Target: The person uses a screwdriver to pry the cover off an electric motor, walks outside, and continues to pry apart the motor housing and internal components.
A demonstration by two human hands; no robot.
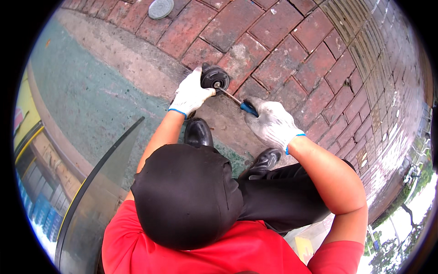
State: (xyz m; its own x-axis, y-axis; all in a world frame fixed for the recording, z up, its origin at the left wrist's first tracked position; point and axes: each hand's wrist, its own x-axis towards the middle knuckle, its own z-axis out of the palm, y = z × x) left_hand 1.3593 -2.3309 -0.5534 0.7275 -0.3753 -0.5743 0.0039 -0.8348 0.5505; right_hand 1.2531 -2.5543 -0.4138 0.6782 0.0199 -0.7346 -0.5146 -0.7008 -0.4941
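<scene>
My left hand point(189, 95), in a white work glove with a blue cuff, grips a round black part point(216, 78) by its left side. The part has stepped rings and a small metal fitting at its centre. In my gloved right hand point(272, 122) is a screwdriver point(248, 108) with a blue handle, its fingers wrapped round the handle. The thin metal shaft slants up and left, and its tip meets the fitting at the part's centre. My glove hides the part's left edge. Whether the part rests on the ground, I cannot tell.
Red brick paving point(278, 59) meets a grey kerb strip point(123, 59) and green ground point(86, 86). My black shoes point(199, 132) are just below my hands. A glass panel point(102, 178) with a dark edge stands at left. A round grey cover point(160, 8) lies at the far side.
</scene>
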